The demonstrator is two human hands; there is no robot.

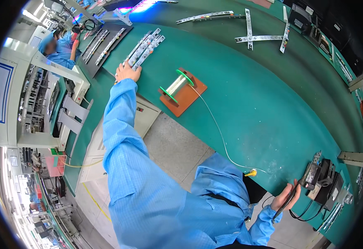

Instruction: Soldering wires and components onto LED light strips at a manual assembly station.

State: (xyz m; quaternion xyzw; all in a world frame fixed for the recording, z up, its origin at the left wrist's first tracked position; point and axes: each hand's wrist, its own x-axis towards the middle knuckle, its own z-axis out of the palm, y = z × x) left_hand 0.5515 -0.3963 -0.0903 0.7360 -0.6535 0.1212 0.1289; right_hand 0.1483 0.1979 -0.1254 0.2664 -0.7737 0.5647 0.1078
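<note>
At the far left of the green bench, my left hand [127, 72] is closed around the near ends of several narrow circuit board strips [147, 47] that lie side by side. My right hand [286, 198] grips a slim dark handle, apparently a soldering iron [288, 201], low on the right. The tool's upper end meets a black iron stand [313, 174], and I cannot tell whether its tip is inside. Between my hands, a solder wire spool [176, 88] with green flanges sits on a brown board [182, 107]. Its wire trails right to a small yellow piece [252, 172].
More circuit board strips [249, 29] lie at the back, some crossing. A dark tray [100, 50] with strips stands at the far left, near a co-worker in blue [61, 50]. A black box with cables [331, 191] is beside the stand. White machinery [11, 89] lines the left.
</note>
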